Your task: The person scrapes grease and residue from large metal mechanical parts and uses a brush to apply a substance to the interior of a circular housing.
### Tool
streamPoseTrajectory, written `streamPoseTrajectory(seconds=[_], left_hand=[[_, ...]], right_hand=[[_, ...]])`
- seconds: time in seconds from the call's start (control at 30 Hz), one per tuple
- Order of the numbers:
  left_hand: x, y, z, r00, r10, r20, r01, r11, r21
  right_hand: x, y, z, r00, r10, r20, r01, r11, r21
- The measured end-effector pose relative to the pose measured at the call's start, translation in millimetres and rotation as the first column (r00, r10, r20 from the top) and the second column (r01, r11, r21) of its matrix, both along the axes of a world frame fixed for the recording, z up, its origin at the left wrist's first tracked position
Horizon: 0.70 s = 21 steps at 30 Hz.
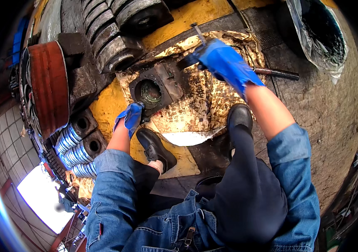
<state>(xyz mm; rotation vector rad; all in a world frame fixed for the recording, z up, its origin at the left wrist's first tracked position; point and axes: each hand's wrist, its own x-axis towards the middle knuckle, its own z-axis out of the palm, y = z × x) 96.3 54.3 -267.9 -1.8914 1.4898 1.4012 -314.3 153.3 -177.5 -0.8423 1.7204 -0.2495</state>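
A dark, greasy metal block [162, 74] with a round bore lies on an oil-stained sheet of sacking [187, 117] on the floor between my feet. Loose dark debris or shavings show inside the bore. My left hand [129, 116], in a blue glove, has its fingers curled at the block's near left corner, gripping it. Above the sacking to the right, my right hand [223, 59], also blue-gloved, is closed round a dark tool [192, 59] with a thin metal rod sticking up. Blur and the glove hide the tool's exact kind.
Rows of ribbed metal blocks [111, 38] stand beyond, with more bored blocks [89, 134] at the left beside a large red-brown round band [49, 88]. A dark bar [277, 74] lies right. A bag-lined bin [324, 33] with dark scraps stands far right.
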Motion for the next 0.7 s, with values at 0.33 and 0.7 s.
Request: streamPoseTrajectory(seconds=[0.33, 0.7], left_hand=[[-60.9, 11.6, 41.6, 0.987, 0.161, 0.006, -0.161, 0.985, 0.059], [-29.2, -3.2, 11.1, 0.991, 0.134, 0.014, -0.135, 0.988, 0.077]], right_hand=[[20.2, 5.0, 18.7, 0.895, 0.414, -0.165, -0.425, 0.904, -0.037], [3.6, 55.1, 23.6, 0.968, -0.218, 0.124, 0.210, 0.975, 0.073]])
